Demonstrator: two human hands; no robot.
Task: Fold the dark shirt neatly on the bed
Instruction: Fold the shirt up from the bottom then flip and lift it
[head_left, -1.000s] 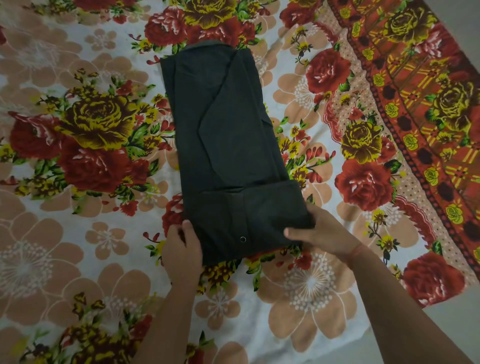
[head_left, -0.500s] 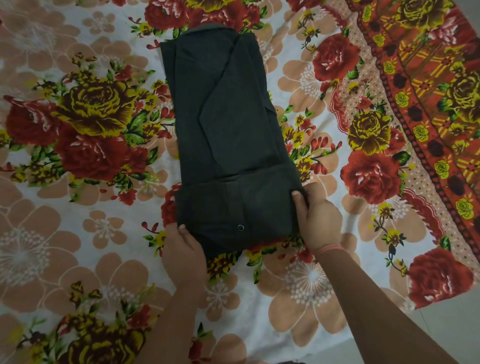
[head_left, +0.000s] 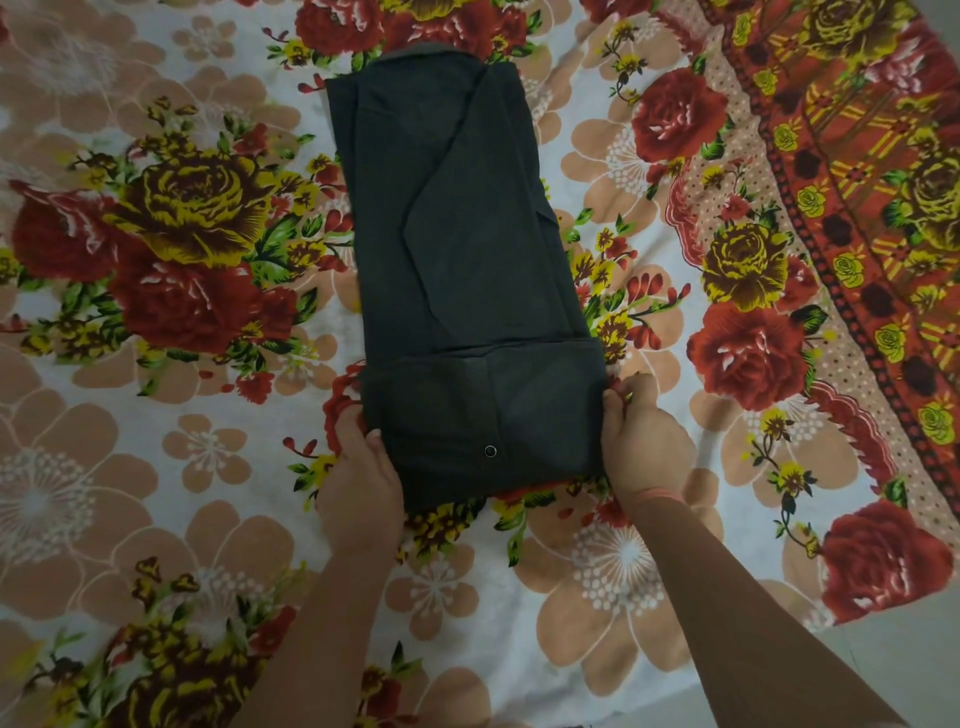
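The dark shirt lies on the bed as a long narrow strip, sides folded in, collar at the far end. Its near end is turned up over itself in a short flap with a small metal snap. My left hand grips the flap's near left corner, thumb on top, fingers under the cloth. My right hand pinches the flap's right edge, its fingers curled around the fold.
The bed is covered by a floral sheet with red and yellow roses and tan flowers. A red patterned border runs along the right. The bed's edge and pale floor show at the lower right.
My right hand slid from the flap's near edge to its right side and now pinches it. The left hand shifted slightly up the left corner. The flap sits flatter.
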